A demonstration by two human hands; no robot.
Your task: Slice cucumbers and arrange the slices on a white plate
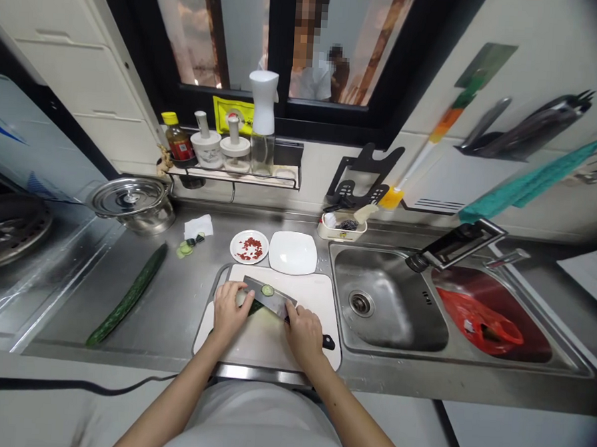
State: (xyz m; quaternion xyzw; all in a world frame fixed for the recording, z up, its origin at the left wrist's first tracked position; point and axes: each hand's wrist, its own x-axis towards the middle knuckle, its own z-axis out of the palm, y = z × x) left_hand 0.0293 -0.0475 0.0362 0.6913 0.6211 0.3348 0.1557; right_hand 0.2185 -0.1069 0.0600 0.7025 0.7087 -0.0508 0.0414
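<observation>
My right hand [303, 330] is closed round the handle of a kitchen knife [277, 302], its wide blade angled up and left over the white cutting board [301, 357]. One cucumber slice [267, 290] clings to the blade. My left hand [231, 308] has its fingers curled at the left end of the blade, on a dark green cucumber piece [255, 306] that is mostly hidden. A second black handle [328, 342] sticks out beyond my right hand. Behind the board are a plate of red chopped pieces [250, 247] and a white square plate [293, 252].
A whole cucumber [129, 298] lies left of the board. Cucumber slices [184, 249] and a white paper [199, 227] sit behind it, near a lidded steel pot [134, 201]. On the right, a double sink [387, 335] holds a red plastic bag [483, 323]. A seasoning rack [231, 174] hangs behind.
</observation>
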